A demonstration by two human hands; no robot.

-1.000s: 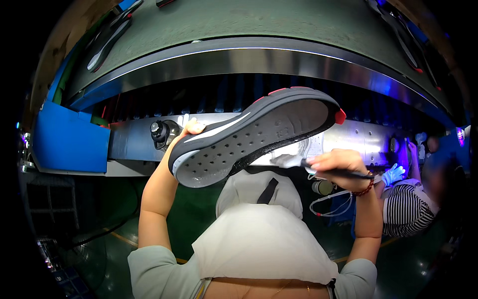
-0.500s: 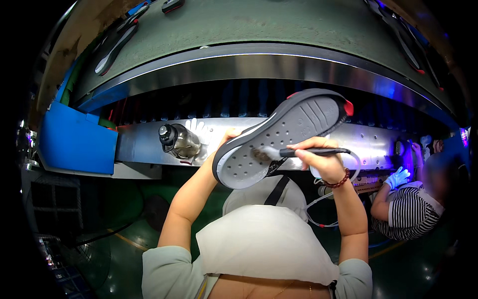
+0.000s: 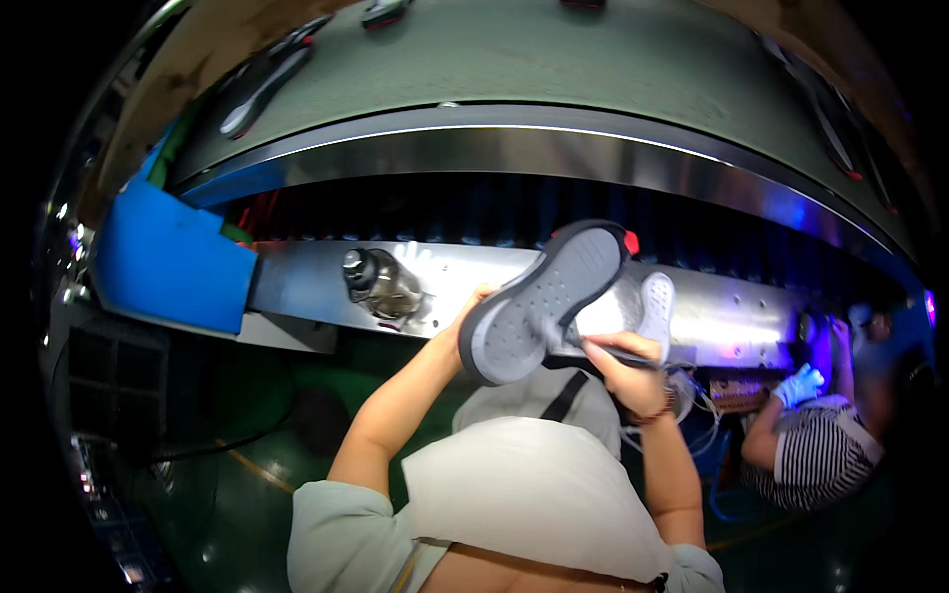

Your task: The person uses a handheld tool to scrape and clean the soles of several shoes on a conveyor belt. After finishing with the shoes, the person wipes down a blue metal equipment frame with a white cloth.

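A grey shoe sole (image 3: pixel 591 265) with a black rim and a red tab at one end is tilted in front of me, its face with small holes toward me. My left hand (image 3: pixel 467 314) is closed round its left edge, the fingers partly hidden behind it. In my right hand (image 3: pixel 633 378) is a dark-handled brush (image 3: pixel 575 340) with a tube at its end. The blurred bristles lie against the sole near its lower right edge. A smaller pale sole-shaped piece (image 3: pixel 655 304) is beside my right hand, over the metal ledge (image 3: pixel 732 321).
A clear bottle with a black cap (image 3: pixel 384 287) stands on the ledge at left, near a blue panel (image 3: pixel 168 267). Beyond, a green belt (image 3: pixel 593 64) carries several soles (image 3: pixel 265 91). At right are a cardboard box (image 3: pixel 736 395) and a person in stripes (image 3: pixel 816 455) with a gloved hand (image 3: pixel 799 383).
The shoe sole appears smaller and lower. The brush has shifted toward its right edge, and my right hand has dropped. The pale sole-shaped piece has come into sight. The whole view has shifted slightly.
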